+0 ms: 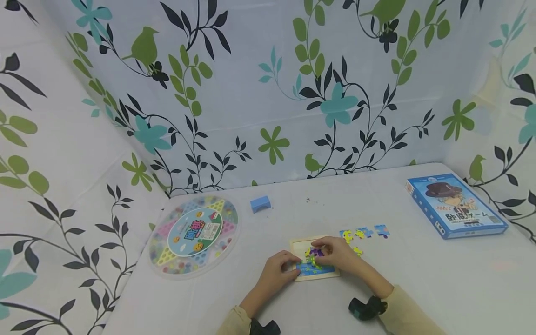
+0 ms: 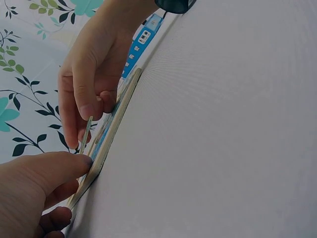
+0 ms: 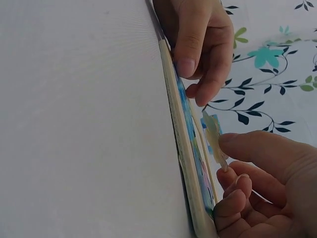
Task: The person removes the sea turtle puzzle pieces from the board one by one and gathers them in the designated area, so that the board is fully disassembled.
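A wooden-framed jigsaw tray lies on the table, its lower part filled with blue pieces. My left hand holds the tray's left side, thumb at the frame in the left wrist view. Over the tray, my right hand pinches a puzzle piece between thumb and fingers. That piece is tilted on edge, and its pale back faces the right wrist camera. Yellow and purple pieces show in the tray beneath the right hand, which partly hides them.
Several loose puzzle pieces lie behind and right of the tray. A round board game in a clear case is at the left, a small blue block farther back. A blue game box lies at the right, near a patterned cloth backdrop.
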Tool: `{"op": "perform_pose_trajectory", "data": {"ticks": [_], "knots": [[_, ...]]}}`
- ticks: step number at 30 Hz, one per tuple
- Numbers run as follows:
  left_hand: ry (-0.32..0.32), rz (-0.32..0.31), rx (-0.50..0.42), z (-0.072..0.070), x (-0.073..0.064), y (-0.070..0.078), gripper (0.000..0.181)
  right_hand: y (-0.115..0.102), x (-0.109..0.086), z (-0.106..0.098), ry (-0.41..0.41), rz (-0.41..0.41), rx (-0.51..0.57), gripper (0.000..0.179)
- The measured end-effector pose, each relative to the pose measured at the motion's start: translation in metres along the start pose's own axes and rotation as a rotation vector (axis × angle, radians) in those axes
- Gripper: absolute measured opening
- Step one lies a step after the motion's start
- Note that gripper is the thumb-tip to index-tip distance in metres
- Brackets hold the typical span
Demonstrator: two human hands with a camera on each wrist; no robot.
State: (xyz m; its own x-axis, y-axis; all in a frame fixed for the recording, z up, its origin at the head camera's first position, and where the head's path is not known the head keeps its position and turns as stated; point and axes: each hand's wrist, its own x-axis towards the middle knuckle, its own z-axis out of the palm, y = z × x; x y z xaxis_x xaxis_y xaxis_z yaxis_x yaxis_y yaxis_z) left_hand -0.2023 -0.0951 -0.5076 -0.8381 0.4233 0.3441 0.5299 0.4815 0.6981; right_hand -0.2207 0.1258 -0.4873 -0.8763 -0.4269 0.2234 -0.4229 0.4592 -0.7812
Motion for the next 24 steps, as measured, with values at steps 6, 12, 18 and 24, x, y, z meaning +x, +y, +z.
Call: {"op": "perform_pose_trajectory", "data": {"ticks": [6, 12, 18, 24], "knots": [[-0.011, -0.013, 0.000, 0.002, 0.000, 0.000, 0.018, 0.001, -0.003, -0.003, -0.022, 0.006, 0.027, 0.035], [-0.015, -0.028, -0.005, 0.004, -0.001, 0.000, 0.018, 0.004, -0.006, -0.005, -0.046, 0.014, 0.085, 0.037], [-0.017, -0.038, 0.001, 0.003, -0.001, -0.001, 0.018, 0.001, -0.004, -0.011, -0.035, 0.008, 0.101, 0.038], [-0.012, -0.047, 0.005, 0.000, 0.000, -0.002, 0.017, -0.001, -0.001, -0.022, 0.034, -0.021, 0.069, 0.034]]}}
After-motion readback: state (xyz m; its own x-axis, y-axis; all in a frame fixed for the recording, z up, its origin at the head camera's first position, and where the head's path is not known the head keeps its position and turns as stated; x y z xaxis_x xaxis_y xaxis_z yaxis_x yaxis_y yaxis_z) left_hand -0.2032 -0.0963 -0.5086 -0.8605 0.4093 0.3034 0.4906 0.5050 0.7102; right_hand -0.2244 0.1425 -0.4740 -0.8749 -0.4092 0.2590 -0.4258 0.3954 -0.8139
